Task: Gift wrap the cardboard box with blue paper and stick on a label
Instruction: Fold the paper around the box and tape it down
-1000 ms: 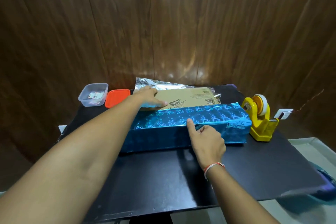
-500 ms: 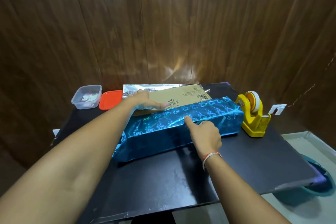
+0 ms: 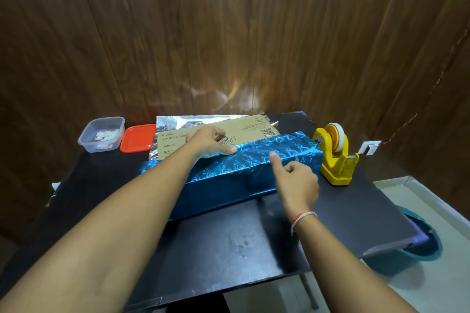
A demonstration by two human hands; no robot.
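Observation:
A long cardboard box (image 3: pixel 244 132) lies across the black table (image 3: pixel 229 236), its near side and part of its top covered in shiny blue heart-patterned paper (image 3: pixel 241 180). The paper's silver underside (image 3: pixel 183 122) sticks out behind the box. My left hand (image 3: pixel 208 142) rests on the box top, thumb pressing the blue paper's edge down. My right hand (image 3: pixel 297 180) points its index finger onto the paper at the top near edge, other fingers curled. No label shows on the box.
A yellow tape dispenser (image 3: pixel 335 160) stands just right of the box. At the back left sit a clear tub (image 3: pixel 101 134) with small stickers and its red lid (image 3: pixel 137 138). A teal bucket (image 3: pixel 419 249) is below the table's right corner. A wooden wall is close behind.
My left hand has slid right along the blue paper's edge, closer to my right index finger, which keeps pressing on the paper. The view has shifted, so the box now looks slanted.

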